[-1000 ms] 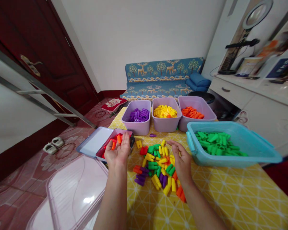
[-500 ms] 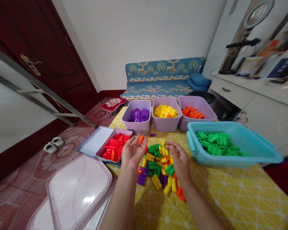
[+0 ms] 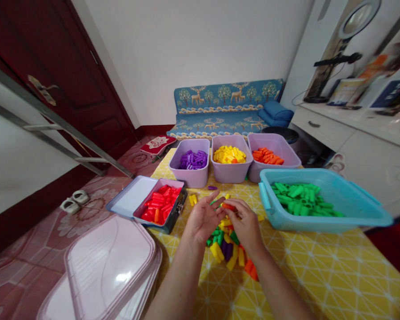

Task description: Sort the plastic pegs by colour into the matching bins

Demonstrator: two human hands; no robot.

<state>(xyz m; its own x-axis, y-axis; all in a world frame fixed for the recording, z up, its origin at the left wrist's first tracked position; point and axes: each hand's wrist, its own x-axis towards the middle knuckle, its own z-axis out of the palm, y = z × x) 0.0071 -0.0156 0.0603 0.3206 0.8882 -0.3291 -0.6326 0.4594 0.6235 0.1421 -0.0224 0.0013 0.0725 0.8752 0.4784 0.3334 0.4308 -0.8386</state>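
Observation:
Palm up, my left hand (image 3: pixel 205 218) is open over the left side of a mixed pile of small plastic pieces. My right hand (image 3: pixel 245 222) pinches an orange plastic piece (image 3: pixel 228 206) between thumb and fingers, close beside the left fingertips. Whether the left fingertips touch the piece I cannot tell. Under both hands lie yellow pieces (image 3: pixel 216 252), green pieces (image 3: pixel 216 235), a purple piece (image 3: pixel 226 250) and orange pieces (image 3: pixel 251 269). Part of this pile is hidden by the hands.
Three lilac bins hold purple (image 3: pixel 194 160), yellow (image 3: pixel 229 154) and orange pieces (image 3: pixel 268 156). A blue tub (image 3: pixel 363 218) with green pieces stands right. Left are an open case (image 3: pixel 128 198) with red pieces and stacked lids (image 3: pixel 110 262). A purple piece (image 3: pixel 212 187) lies before the bins.
My left hand has moved right, toward my right hand. The orange piece that lay on the left fingers is now pinched in my right hand. Yellow pieces by the red case are uncovered.

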